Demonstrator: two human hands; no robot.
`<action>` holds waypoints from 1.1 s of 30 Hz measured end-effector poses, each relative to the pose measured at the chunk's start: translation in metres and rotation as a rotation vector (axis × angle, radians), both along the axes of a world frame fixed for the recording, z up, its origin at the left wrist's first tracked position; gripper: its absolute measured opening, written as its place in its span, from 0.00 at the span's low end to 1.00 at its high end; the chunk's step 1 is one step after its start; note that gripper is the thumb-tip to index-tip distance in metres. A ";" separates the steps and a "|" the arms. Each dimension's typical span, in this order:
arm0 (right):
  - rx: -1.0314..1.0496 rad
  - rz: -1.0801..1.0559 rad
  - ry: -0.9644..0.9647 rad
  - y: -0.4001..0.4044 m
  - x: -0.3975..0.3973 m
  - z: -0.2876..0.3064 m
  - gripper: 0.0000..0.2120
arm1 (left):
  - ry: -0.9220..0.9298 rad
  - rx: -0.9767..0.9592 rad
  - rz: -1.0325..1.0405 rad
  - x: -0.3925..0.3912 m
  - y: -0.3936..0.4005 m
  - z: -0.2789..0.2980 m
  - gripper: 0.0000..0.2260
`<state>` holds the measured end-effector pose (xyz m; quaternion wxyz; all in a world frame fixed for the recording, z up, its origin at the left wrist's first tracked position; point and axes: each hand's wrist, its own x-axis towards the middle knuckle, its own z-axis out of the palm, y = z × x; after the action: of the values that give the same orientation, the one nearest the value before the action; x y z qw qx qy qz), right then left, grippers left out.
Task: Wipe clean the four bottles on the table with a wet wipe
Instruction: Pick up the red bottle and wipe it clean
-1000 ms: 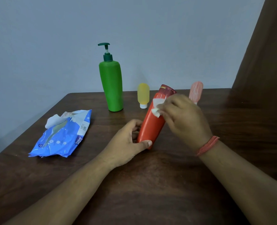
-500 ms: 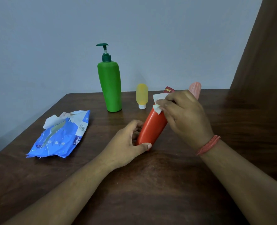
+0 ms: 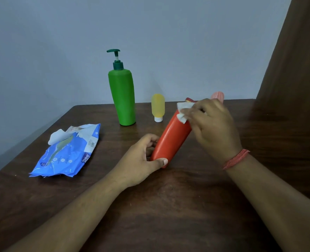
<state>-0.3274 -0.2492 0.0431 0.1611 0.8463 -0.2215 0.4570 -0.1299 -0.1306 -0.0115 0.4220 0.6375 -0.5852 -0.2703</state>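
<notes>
While the left hand [image 3: 141, 159] grips the lower end of the tilted red bottle [image 3: 170, 139] on the table [image 3: 168, 206], the right hand [image 3: 212, 124] pinches a white wet wipe [image 3: 183, 110] against the bottle's upper part near the cap. Behind stand the green pump bottle [image 3: 122, 99] and small yellow bottle [image 3: 158, 106], with the pink bottle [image 3: 218, 96] mostly hidden by the right hand.

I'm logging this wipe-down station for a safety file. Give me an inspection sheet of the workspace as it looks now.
Surface: dark wooden table, dry-looking.
Job's things: tilted red plastic bottle; upright green pump bottle; small yellow bottle standing cap-down; pink bottle, mostly hidden; white wet wipe on the red bottle's upper part.
Clutter: opened blue wipe pack.
Grippers: left hand grips the red bottle's base; right hand presses the wipe.
Cables: nothing seen.
Surroundings: plain grey wall, brown panel at right.
</notes>
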 end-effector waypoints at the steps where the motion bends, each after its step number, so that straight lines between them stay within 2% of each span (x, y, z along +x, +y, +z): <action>1: 0.023 -0.017 -0.035 0.000 -0.001 0.000 0.09 | 0.011 -0.004 -0.006 0.000 0.000 -0.001 0.26; 6: -0.008 0.082 0.094 -0.001 0.003 -0.006 0.08 | 0.083 -0.020 -0.009 0.001 0.000 -0.001 0.24; 10: 0.110 0.042 -0.039 -0.006 0.000 -0.007 0.07 | 0.137 -0.028 -0.020 0.002 -0.001 -0.002 0.23; 13: 0.045 0.114 0.108 -0.004 0.005 -0.012 0.07 | 0.217 -0.035 -0.016 0.004 -0.001 -0.003 0.24; 14: 0.037 0.106 0.099 -0.005 0.004 -0.011 0.07 | 0.226 -0.034 -0.018 0.005 -0.002 -0.003 0.24; 18: 0.110 0.019 -0.087 -0.010 -0.001 -0.005 0.07 | 0.161 -0.026 -0.047 0.006 -0.002 -0.003 0.26; 25: 0.030 0.014 -0.162 0.003 -0.002 0.008 0.08 | -0.050 -0.020 -0.074 0.002 -0.001 -0.001 0.26; 28: -0.031 -0.023 -0.105 0.004 -0.003 0.011 0.09 | -0.020 -0.040 -0.066 0.003 -0.002 -0.002 0.25; 33: -0.056 -0.026 -0.083 -0.003 -0.007 0.007 0.08 | 0.128 -0.065 -0.053 0.005 -0.002 -0.004 0.23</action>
<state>-0.3345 -0.2524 0.0497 0.1813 0.8188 -0.2262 0.4954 -0.1248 -0.1324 -0.0158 0.4720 0.5891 -0.5820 -0.3023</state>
